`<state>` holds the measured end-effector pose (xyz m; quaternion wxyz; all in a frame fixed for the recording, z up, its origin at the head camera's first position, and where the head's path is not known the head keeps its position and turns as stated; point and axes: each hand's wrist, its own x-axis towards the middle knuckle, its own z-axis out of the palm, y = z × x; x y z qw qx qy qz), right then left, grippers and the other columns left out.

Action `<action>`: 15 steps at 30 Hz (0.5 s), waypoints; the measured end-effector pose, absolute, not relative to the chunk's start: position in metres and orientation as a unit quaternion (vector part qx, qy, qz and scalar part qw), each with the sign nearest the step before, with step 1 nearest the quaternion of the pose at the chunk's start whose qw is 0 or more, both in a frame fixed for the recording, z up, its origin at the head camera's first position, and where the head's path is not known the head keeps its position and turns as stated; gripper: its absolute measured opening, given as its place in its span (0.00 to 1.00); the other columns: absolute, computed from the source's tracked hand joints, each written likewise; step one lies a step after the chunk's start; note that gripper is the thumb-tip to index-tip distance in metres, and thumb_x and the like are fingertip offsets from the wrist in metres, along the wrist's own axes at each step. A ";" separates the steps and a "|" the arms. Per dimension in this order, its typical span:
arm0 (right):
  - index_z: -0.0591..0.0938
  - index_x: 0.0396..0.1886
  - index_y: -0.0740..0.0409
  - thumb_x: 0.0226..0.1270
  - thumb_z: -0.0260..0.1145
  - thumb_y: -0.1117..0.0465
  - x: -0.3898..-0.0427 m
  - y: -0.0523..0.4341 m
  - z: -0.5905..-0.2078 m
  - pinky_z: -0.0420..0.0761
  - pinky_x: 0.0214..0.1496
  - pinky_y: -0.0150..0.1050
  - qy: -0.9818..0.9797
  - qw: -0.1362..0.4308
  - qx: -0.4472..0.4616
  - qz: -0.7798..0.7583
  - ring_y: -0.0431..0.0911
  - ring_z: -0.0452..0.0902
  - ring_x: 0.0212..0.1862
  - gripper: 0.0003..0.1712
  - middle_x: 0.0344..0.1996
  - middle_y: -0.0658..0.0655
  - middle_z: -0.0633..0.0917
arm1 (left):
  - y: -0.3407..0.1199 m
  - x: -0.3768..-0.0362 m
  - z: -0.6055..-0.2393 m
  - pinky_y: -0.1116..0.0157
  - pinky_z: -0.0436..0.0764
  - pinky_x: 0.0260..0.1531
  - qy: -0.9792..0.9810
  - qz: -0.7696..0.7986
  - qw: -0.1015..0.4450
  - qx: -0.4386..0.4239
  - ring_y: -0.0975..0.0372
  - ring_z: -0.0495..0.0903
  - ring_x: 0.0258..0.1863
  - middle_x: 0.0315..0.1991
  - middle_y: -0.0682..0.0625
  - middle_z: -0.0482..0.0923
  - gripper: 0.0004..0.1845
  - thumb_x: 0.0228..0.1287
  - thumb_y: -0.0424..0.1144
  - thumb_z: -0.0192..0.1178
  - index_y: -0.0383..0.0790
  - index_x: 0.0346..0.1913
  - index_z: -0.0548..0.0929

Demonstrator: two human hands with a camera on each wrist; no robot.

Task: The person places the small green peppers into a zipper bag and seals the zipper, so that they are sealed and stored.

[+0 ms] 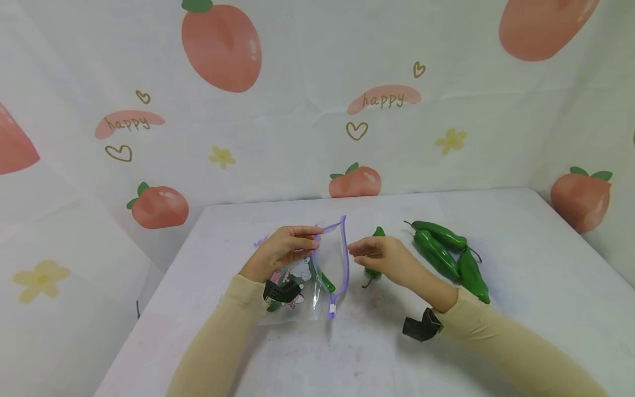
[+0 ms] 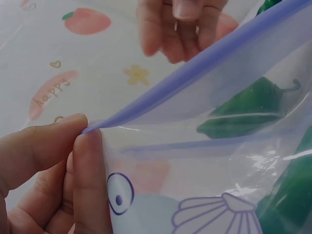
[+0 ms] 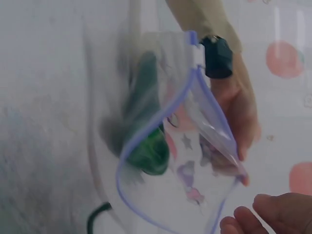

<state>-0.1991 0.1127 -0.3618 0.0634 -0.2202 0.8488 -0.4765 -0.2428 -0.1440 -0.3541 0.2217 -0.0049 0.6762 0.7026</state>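
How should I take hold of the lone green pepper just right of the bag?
Probably across its mid-body, from above and slightly right, fingers on both long sides. The green pepper lies lengthwise, stem end nearest the person, and the bag stands close on its left. The right hand partly hides its middle in the head view.

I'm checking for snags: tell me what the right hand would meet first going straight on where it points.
The right hand would probably meet the purple rim of the bag, though depth there is unclear.
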 end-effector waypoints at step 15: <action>0.64 0.72 0.60 0.66 0.67 0.60 -0.209 0.142 -0.361 0.68 0.68 0.53 0.836 0.014 -0.183 -0.516 0.60 0.64 0.69 0.37 0.70 0.65 0.66 | -0.145 -0.243 -0.353 0.74 0.83 0.34 0.682 0.697 0.221 0.005 0.67 0.82 0.30 0.31 0.54 0.81 0.19 0.61 0.25 0.62 0.32 0.56 0.80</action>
